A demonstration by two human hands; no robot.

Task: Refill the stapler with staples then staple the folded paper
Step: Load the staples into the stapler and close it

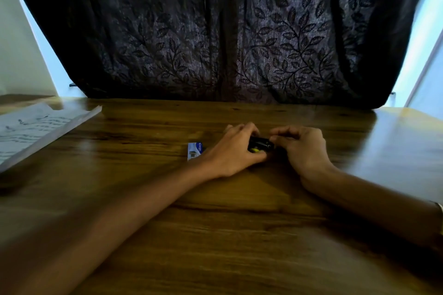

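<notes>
A small black stapler (261, 144) with a yellow part lies on the wooden table (215, 235), between both hands. My left hand (233, 151) curls around its left end, fingers over the top and thumb below. My right hand (303, 148) pinches its right end with curled fingers. A small blue and white staple box (195, 150) lies just left of my left hand, partly hidden by it. The folded paper (36, 127) with printed lines rests at the far left of the table.
A dark leaf-patterned curtain (227, 31) hangs right behind the table's far edge. Bright wall or window strips show at both sides. Bare wood stretches in front of my forearms and to the right of my right hand.
</notes>
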